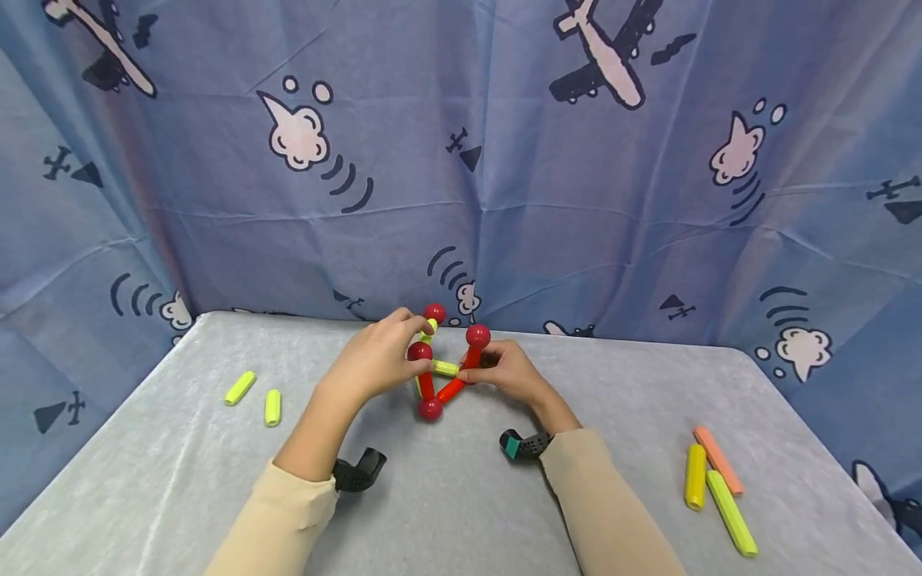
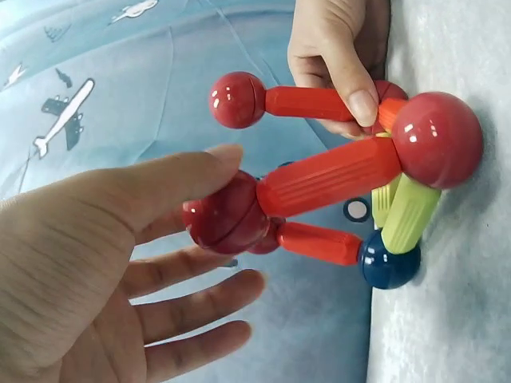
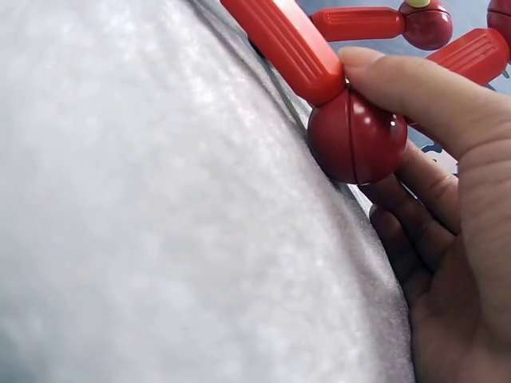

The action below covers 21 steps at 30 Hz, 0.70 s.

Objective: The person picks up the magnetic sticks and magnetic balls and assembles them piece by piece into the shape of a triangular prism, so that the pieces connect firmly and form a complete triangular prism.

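A ball-and-rod building toy frame stands upright on the table, its red rods (image 2: 329, 176) rising from corner balls. Red balls top the rods; a blue ball (image 2: 390, 259) and yellow-green rods (image 2: 411, 214) are low on it. My left hand (image 1: 385, 356) pinches an upper red ball (image 2: 227, 217) between thumb and index finger, its other fingers spread loosely. At the right lower corner, my right hand (image 1: 513, 373) pinches another red ball (image 3: 357, 137), thumb on top and fingers behind. Beside that hand an upright rod ends in a red ball (image 1: 478, 336). My left hand partly hides the frame's rear.
Two short yellow-green rods (image 1: 240, 388) lie on the grey-covered table (image 1: 461, 496) at left. To the right are an orange rod (image 1: 718, 460), a yellow rod (image 1: 695, 477) and a longer yellow-green rod (image 1: 731, 513). A blue patterned curtain (image 1: 403, 160) hangs behind the table.
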Motion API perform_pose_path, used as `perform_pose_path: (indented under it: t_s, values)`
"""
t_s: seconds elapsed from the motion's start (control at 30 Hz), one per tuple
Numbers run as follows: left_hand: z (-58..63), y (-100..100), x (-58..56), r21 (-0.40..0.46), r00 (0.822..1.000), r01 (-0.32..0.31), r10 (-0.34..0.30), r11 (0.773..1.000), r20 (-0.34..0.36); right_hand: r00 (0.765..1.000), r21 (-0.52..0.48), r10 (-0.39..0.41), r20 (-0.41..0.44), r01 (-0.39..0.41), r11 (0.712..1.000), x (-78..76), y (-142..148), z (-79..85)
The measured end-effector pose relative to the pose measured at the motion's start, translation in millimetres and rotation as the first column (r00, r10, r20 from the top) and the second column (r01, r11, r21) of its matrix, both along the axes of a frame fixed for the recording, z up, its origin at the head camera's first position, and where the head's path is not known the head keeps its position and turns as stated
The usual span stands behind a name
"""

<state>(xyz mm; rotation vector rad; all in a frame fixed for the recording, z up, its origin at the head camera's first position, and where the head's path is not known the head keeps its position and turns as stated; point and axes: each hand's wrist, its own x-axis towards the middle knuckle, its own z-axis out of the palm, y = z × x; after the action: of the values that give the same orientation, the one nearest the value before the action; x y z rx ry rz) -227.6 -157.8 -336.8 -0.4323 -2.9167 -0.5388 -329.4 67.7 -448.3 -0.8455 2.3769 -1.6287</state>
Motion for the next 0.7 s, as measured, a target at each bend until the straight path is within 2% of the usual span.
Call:
perform_pose_path:
  t_s: [0.1,0.33,0.47,0.7]
  values:
    - [-0.6,-1.5,-1.6,-0.006,1.000,-0.007,0.008,1.000,0.017,1.000,0.010,-0.011,0.019,0.011,1.000,-0.4,-0.3,0.0]
    - [-0.4,-4.4,-3.3,-0.030,0.998,0.052,-0.051,0.998,0.034,0.999,0.026,-0.016,0.028,0.015,1.000,0.4,-1.3,1.9]
    - [3.2,-5.7,-0.7,-0.051,0.997,0.064,-0.062,0.997,0.037,0.999,0.033,-0.023,0.025,0.022,0.999,0.5,-2.1,2.1]
    - [13.0,-4.3,7.7,-0.053,0.994,0.070,-0.065,0.996,0.083,0.999,0.043,-0.032,0.007,0.032,0.999,1.3,-1.4,1.7]
